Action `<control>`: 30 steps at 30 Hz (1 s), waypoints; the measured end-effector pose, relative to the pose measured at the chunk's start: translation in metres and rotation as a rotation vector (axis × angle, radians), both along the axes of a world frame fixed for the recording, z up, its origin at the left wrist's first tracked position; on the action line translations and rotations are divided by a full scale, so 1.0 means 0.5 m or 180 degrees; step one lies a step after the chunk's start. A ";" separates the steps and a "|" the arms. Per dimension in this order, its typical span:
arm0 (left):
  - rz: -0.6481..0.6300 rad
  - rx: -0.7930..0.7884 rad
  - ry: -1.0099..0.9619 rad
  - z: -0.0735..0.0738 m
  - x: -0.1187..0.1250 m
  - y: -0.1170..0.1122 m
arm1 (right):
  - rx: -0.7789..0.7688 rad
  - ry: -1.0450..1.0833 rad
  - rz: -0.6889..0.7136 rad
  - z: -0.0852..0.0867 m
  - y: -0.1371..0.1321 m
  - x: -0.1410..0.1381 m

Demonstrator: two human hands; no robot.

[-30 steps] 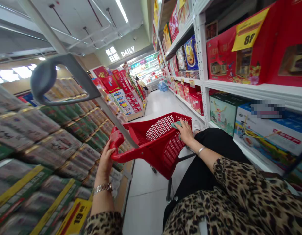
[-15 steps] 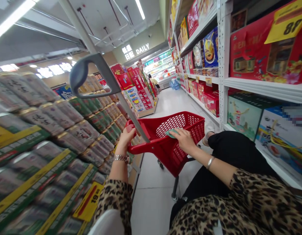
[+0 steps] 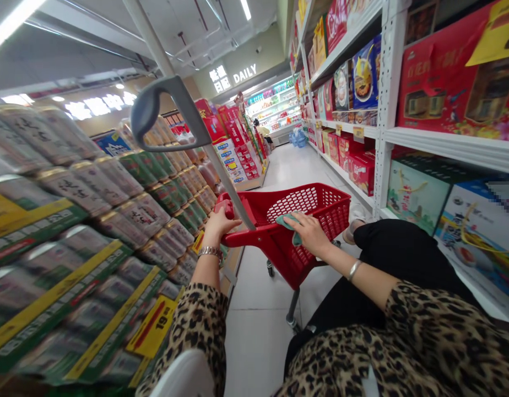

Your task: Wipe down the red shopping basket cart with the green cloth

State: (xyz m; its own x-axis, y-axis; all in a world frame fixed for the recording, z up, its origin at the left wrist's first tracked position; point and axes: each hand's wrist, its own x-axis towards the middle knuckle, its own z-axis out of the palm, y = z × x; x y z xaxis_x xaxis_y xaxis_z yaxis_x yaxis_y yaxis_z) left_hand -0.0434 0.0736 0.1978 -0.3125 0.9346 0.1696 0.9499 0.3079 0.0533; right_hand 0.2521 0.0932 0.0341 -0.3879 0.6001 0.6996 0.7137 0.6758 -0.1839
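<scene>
The person's left hand (image 3: pixel 222 227) is closed, its fingers curled around the red moulded grip (image 3: pixel 225 208) at the near left corner of a red plastic shopping trolley (image 3: pixel 320 190) with a mesh basket. A slim grey pole (image 3: pixel 229 193) rises from that corner and ends in a grey looped handle (image 3: pixel 149 107), which tilts up and to the left. The right hand (image 3: pixel 311 234) lies on the basket's right rim, its fingers partly closed over a small teal-green cloth (image 3: pixel 288 222). The cloth is pressed against the rim and hangs a short way into the basket.

The trolley stands on a white tile floor (image 3: pixel 254 336) in a supermarket aisle, just ahead of the person's black trousers (image 3: pixel 403 242) and leopard-print sleeves (image 3: pixel 411 336). A metal bracelet (image 3: pixel 209 252) circles the left wrist, and a slim silver bangle (image 3: pixel 354 270) circles the right.

To the left, stacked drink cans (image 3: pixel 101 187) in green-and-yellow trays fill the near side, with a yellow price tag (image 3: pixel 152 325) marked 19 below them. To the right, white metal shelves (image 3: pixel 389 110) carry red gift boxes (image 3: pixel 444 94) and illustrated boxed goods. Far down the aisle, another person (image 3: pixel 259 128) stands near a lit refrigerated display (image 3: pixel 275 107).
</scene>
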 end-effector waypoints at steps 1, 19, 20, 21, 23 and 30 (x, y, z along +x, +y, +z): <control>-0.0028 0.0018 -0.0003 0.001 0.001 0.003 | -0.0021 -0.0016 -0.0088 -0.009 0.009 0.012; -0.0171 0.0000 0.0080 0.027 0.002 0.034 | -0.0558 0.0705 -0.0832 -0.066 0.099 0.138; -0.0187 0.0006 0.0067 0.028 0.000 0.032 | -0.0467 0.0828 -0.0733 -0.054 0.093 0.125; -0.0207 0.0011 0.0053 0.028 -0.002 0.029 | -0.0360 0.0926 -0.0590 -0.039 0.085 0.108; -0.0253 0.0028 0.0029 0.029 -0.006 0.023 | -0.0138 0.0970 -0.0130 -0.004 0.063 0.061; -0.0336 0.0067 -0.0033 0.033 -0.024 -0.003 | -0.0049 0.0319 0.1109 0.103 -0.025 -0.118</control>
State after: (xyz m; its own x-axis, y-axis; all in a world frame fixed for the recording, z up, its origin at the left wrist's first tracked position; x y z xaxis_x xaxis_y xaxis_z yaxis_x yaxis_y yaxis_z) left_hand -0.0553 0.0722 0.2141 -0.2144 0.9587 0.1869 0.9764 0.2050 0.0686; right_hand 0.1932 0.0807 0.0853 -0.5009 0.4548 0.7364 0.4189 0.8719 -0.2535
